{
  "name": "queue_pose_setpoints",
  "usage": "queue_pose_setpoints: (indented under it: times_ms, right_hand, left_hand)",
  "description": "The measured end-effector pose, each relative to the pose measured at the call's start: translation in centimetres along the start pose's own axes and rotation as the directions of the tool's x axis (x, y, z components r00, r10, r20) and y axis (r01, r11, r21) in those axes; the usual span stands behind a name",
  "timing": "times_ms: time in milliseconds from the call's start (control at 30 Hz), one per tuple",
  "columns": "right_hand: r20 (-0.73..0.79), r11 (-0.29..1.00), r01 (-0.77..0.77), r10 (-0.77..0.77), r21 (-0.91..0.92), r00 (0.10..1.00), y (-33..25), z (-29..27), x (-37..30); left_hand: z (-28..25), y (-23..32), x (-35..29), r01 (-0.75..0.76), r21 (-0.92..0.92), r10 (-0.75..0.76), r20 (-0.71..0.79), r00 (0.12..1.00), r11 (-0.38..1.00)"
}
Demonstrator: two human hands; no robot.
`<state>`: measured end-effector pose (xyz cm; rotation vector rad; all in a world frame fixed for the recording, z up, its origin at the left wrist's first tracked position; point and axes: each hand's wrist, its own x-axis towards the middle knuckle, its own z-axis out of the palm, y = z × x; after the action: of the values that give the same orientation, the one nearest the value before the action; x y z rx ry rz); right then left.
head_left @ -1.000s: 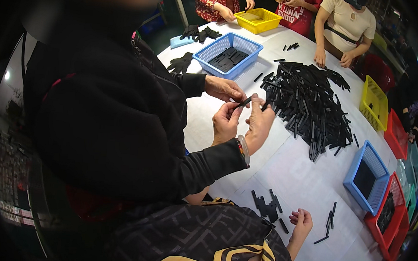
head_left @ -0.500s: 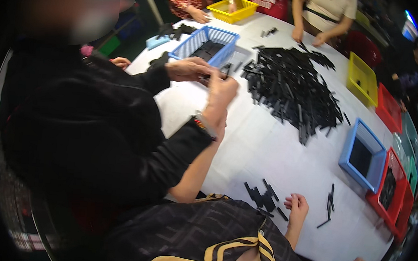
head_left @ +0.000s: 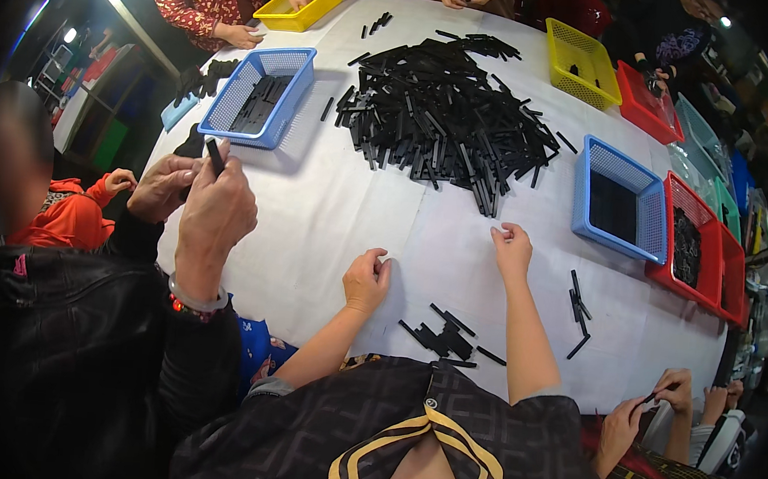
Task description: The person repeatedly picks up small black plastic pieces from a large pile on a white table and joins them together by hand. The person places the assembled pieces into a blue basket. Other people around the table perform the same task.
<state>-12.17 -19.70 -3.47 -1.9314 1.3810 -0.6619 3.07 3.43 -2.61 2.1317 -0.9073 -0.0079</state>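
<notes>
My left hand point(head_left: 366, 280) hovers over or rests on the white table in front of me, fingers loosely bent and thumb apart, with no object visible in it. Farther forward is my right hand point(head_left: 513, 247), just short of the near tip of a large heap of black strips point(head_left: 446, 110). Its fingers are slightly curled, and nothing shows between them. A small group of black strips point(head_left: 448, 335) lies between my forearms, close to my body. To the right of my right forearm lie several more loose strips point(head_left: 578, 311).
At my left, a co-worker's hands point(head_left: 214, 192) hold a black strip. Blue baskets with black pieces stand far left point(head_left: 262, 137) and right point(head_left: 620, 238). Yellow baskets point(head_left: 306, 12) and red trays point(head_left: 667, 259) line the edges. Other people's hands point(head_left: 648, 405) work nearby.
My view has turned and levelled. My right hand has moved forward from beside the small strip group toward the heap. My left hand, hidden earlier behind the co-worker's arms, now shows over the table.
</notes>
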Motion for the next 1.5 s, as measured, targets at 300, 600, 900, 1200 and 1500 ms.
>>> queue_pose_setpoints:
  times_ms: [300, 600, 900, 1200, 1500]
  right_hand:
    - [-0.096, 0.981, -0.153, 0.142, -0.117, 0.985, -1.8, 4.3, 4.7]
    - [0.002, 0.97, -0.179, 0.181, 0.166, 0.984, 1.7, 4.0, 4.2]
    - [0.67, 0.516, -0.611, 0.093, 0.601, 0.737, -5.0, -1.0, -10.7]
    - [0.65, 0.773, -0.455, 0.073, 0.443, 0.757, -7.3, -5.9, -13.8]
    - [0.561, 0.667, -0.411, -0.013, 0.622, 0.827, -5.9, -5.5, -15.7]
  left_hand:
    - [0.3, -0.4, 0.2, -0.018, 0.038, 0.018, -0.012, 1.0, 0.999]
    - [0.6, -0.8, 0.1, -0.012, 0.032, 0.013, -0.031, 0.999, 0.999]
    - [1.1, 1.9, 1.1, 0.356, -0.561, -0.022, 0.514, 0.857, 0.747]
    - [1.2, 6.6, -0.2, 0.451, -0.673, 0.201, 0.66, 0.723, 0.586]
    - [-5.4, 10.9, 0.1, 0.066, -0.53, 0.29, 0.559, 0.777, 0.845]
